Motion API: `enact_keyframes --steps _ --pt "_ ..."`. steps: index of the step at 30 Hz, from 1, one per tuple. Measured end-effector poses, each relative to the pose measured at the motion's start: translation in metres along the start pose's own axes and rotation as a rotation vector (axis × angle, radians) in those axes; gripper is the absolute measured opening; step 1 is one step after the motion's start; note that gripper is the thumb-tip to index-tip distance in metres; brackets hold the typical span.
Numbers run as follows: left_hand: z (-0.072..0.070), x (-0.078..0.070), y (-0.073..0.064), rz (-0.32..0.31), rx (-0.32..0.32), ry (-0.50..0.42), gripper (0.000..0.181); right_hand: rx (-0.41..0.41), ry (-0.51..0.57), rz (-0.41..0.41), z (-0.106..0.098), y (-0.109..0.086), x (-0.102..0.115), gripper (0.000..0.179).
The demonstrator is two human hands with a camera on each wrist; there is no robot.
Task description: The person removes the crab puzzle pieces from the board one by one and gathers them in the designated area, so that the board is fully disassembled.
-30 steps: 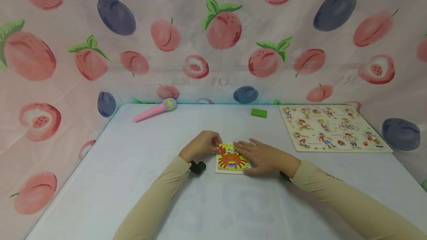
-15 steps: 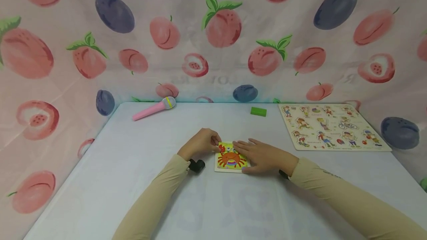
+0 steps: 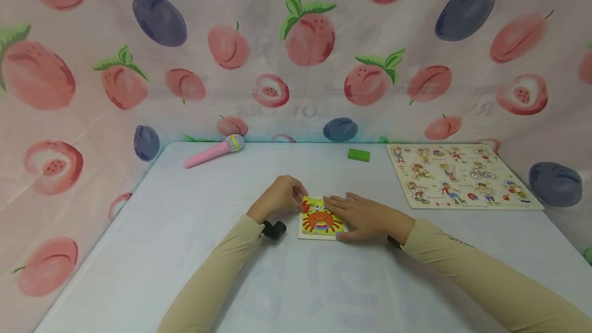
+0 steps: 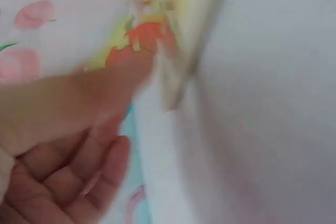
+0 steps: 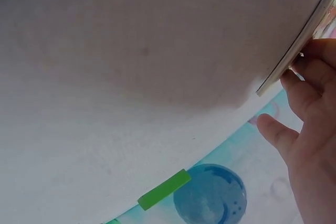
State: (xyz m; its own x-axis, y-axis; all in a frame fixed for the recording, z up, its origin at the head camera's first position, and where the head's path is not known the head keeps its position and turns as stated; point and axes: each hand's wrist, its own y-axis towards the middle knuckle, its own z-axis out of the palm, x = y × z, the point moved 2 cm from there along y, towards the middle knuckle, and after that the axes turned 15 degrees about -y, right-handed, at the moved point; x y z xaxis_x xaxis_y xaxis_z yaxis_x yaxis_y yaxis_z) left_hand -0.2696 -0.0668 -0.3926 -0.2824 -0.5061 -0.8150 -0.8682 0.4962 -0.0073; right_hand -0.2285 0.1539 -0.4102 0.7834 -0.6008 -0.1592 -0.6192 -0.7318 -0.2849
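A small square crab jigsaw puzzle (image 3: 321, 223) in a pale wooden frame lies flat on the table, orange crab on yellow. At its upper left corner my left hand (image 3: 281, 197) pinches a jigsaw piece (image 3: 306, 204) with a red claw on it. The left wrist view, though blurred, shows this puzzle piece (image 4: 144, 38) tilted up at the thumb tip, its knobbed edge visible. My right hand (image 3: 365, 216) rests across the puzzle's right side with fingers extended, covering its upper right part. In the right wrist view its fingers lie against the frame's edge (image 5: 286, 64).
A pink toy microphone (image 3: 214, 152) lies at the back left of the white table (image 3: 185, 251). Near the back edge is a green block (image 3: 358, 155). A larger wooden picture board (image 3: 464, 176) occupies the back right. A fruit-print cloth (image 3: 296, 40) hangs behind.
The red-claw jigsaw piece has lifted and tilted at the corner, and my left hand has risen slightly with it. My right hand has stayed in place on the puzzle.
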Motion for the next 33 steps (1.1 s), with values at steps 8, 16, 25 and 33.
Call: enact_keyframes --steps 8,16,25,33 --pt "-0.015 0.013 -0.005 -0.005 0.009 0.039 0.007 0.004 0.023 0.017 -0.002 -0.002 0.001 0.084" --pt "-0.022 0.022 -0.015 0.012 0.200 -0.025 0.008 0.001 0.027 0.010 -0.008 -0.003 0.005 0.083" --pt "-0.016 0.016 -0.022 0.021 0.357 -0.018 0.018 -0.003 0.049 -0.001 -0.008 -0.003 0.005 0.082" --pt "-0.004 0.016 -0.022 0.011 0.363 0.018 0.016 -0.029 0.045 -0.018 -0.007 -0.003 0.004 0.081"
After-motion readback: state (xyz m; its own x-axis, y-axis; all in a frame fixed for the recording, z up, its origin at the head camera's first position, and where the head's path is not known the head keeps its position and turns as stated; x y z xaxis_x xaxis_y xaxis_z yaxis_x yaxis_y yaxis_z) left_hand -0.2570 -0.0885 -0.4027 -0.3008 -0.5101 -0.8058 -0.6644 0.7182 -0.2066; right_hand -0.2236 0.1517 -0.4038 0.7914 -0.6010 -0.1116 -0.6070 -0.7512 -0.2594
